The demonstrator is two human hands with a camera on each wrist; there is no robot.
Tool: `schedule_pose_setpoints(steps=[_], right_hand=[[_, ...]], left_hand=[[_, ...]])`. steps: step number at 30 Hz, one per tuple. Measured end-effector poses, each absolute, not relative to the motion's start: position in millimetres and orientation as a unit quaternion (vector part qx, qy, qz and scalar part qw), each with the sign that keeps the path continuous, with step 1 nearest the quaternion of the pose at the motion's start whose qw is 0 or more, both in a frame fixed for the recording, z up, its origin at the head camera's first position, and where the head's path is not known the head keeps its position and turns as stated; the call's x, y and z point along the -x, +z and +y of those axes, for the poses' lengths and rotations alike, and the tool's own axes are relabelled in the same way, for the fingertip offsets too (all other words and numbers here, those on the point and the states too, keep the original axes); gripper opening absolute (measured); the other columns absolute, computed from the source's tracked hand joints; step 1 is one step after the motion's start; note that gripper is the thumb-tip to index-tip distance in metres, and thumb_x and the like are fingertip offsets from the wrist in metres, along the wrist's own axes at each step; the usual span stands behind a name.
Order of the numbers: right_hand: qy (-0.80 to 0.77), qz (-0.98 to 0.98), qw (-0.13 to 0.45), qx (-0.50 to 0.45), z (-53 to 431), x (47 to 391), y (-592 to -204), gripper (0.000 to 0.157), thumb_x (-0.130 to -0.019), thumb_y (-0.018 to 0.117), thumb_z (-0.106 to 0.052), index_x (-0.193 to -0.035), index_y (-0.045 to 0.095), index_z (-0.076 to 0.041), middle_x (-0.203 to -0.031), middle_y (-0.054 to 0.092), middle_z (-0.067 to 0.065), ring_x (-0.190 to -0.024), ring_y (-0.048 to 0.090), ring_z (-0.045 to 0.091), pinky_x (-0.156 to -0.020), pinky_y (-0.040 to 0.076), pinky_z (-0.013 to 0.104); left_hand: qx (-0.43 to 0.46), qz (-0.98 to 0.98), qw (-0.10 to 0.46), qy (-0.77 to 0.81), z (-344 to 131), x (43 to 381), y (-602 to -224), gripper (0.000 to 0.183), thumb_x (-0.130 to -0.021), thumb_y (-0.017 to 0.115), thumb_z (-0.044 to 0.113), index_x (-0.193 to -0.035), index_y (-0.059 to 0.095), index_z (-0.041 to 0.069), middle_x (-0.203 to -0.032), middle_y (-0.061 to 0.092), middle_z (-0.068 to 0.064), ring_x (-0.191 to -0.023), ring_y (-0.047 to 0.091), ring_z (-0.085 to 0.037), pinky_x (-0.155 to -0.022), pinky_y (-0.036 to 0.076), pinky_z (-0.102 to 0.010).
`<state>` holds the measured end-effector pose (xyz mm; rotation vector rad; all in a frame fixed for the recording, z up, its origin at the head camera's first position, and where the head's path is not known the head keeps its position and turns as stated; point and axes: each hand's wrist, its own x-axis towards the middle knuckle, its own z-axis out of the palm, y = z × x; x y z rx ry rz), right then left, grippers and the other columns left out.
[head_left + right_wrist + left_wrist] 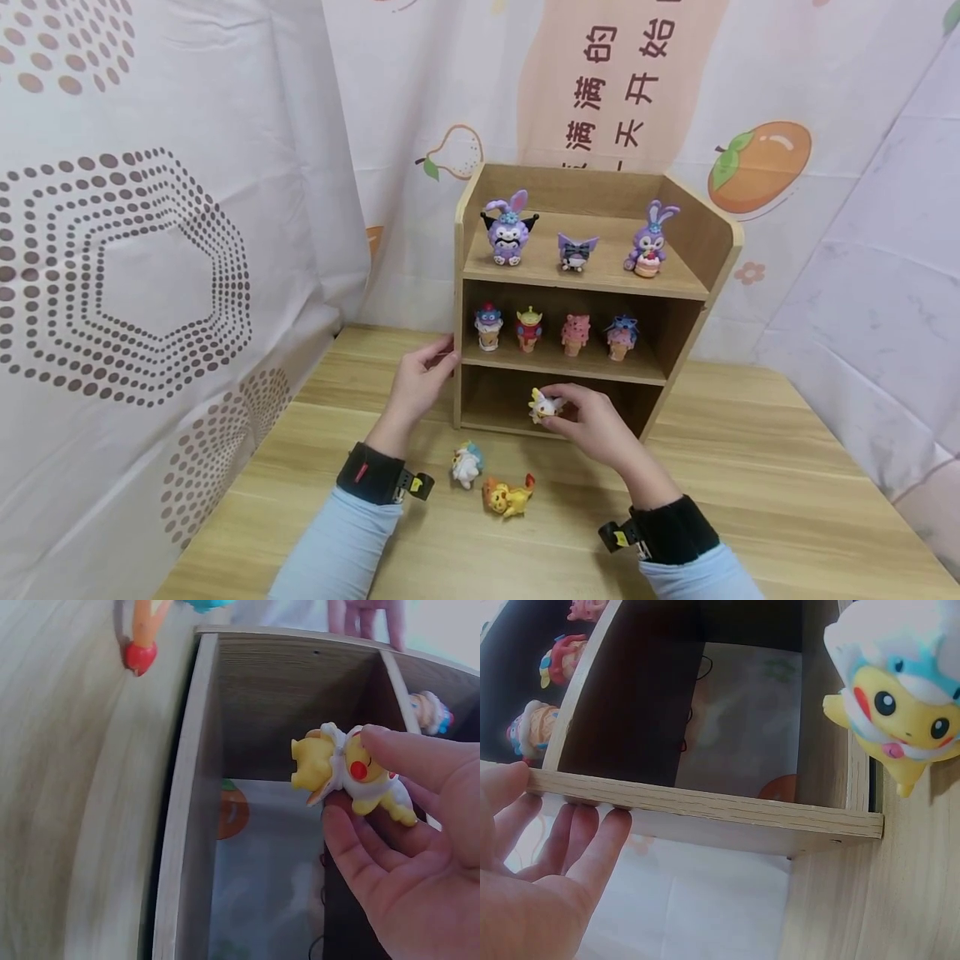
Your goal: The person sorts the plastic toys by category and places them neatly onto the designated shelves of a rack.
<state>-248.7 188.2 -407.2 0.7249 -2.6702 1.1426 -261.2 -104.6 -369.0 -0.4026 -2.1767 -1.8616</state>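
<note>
My right hand (592, 417) pinches a yellow Pikachu figurine (337, 769) in a white costume between thumb and fingers. It is in front of the bottom compartment of a wooden shelf (585, 287); in the right wrist view the figurine lies sideways. At the shelf's left side panel (705, 806), my left hand (420, 379) touches the wood, thumb at the front edge and fingertips against the outer face. On the table before the shelf are a Pikachu figurine (904, 712) with a white and blue hood and a yellow-orange figurine (507, 497) with a red-tipped tail.
Several ice-cream-cone figurines, among them a pink one (576, 333), stand in a row on the middle level. Above them are two purple rabbit-eared figurines (507, 237) (647, 248) and a small purple-and-black one (576, 252). Printed curtains (405, 75) hang behind the wooden table (780, 467).
</note>
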Motion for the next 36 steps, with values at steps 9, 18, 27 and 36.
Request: schedule_pose_setpoints(steps=[9, 18, 27, 36], right_hand=[[0.378, -0.895, 0.036, -0.233, 176.2, 267.4, -414.2, 0.033, -0.094, 0.076, -0.013, -0.125, 0.069, -0.007, -0.100, 0.069, 0.004, -0.075, 0.060, 0.014, -0.059, 0.051, 0.026], [0.366, -0.901, 0.039, -0.230, 161.3, 282.1, -416.3, 0.036, -0.091, 0.077, -0.015, -0.125, 0.070, -0.005, -0.104, 0.070, 0.004, -0.083, 0.063, 0.016, -0.068, 0.054, 0.029], [0.366, -0.904, 0.016, -0.219, 147.0, 297.1, -420.1, 0.038, -0.093, 0.074, -0.017, -0.128, 0.069, -0.004, -0.108, 0.070, 0.006, -0.083, 0.060, 0.017, -0.069, 0.052, 0.034], [0.368, -0.907, -0.006, -0.203, 129.0, 304.6, -422.6, 0.040, -0.093, 0.074, -0.021, -0.132, 0.067, -0.009, -0.101, 0.068, 0.002, -0.084, 0.059, 0.017, -0.068, 0.050, 0.033]], left_hand=[[0.146, -0.751, 0.132, -0.631, -105.9, 259.5, -367.5, 0.040, -0.100, 0.064, 0.003, -0.138, 0.057, -0.007, -0.130, 0.063, -0.027, -0.112, 0.065, -0.037, -0.089, 0.060, -0.036], [0.146, -0.749, 0.128, -0.633, -105.5, 259.1, -366.6, 0.040, -0.100, 0.064, 0.003, -0.138, 0.056, -0.008, -0.131, 0.063, -0.027, -0.113, 0.065, -0.038, -0.091, 0.059, -0.040], [0.136, -0.749, 0.132, -0.634, -104.4, 258.2, -364.5, 0.039, -0.100, 0.064, 0.003, -0.137, 0.058, -0.006, -0.132, 0.063, -0.025, -0.113, 0.065, -0.036, -0.090, 0.059, -0.032], [0.138, -0.748, 0.132, -0.635, -104.6, 257.1, -363.8, 0.039, -0.100, 0.063, 0.002, -0.138, 0.057, -0.006, -0.133, 0.062, -0.026, -0.114, 0.064, -0.039, -0.091, 0.059, -0.035]])
